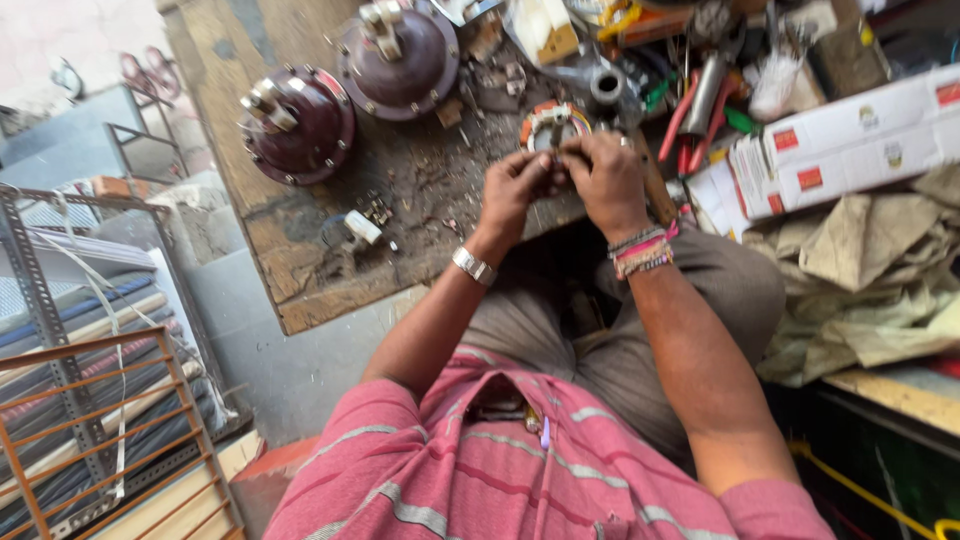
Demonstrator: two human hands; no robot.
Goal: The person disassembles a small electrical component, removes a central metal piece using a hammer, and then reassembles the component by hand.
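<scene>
Two motor housings (345,95) on workbench (300,250), left of hands (565,180).

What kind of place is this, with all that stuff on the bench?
Probably a small motor repair workshop: a worn wooden bench, two round maroon motor housings, pliers, and both hands working on a wound coil.

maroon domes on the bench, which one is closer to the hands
The upper maroon dome, just above the hands; the other maroon dome sits farther left near the bench edge.

Scuffed wooden worktop (300,270): two maroon round motor housings (298,125) beyond hands, left; red-handled pliers (700,105), white cartons (850,140) right of hands.
</scene>
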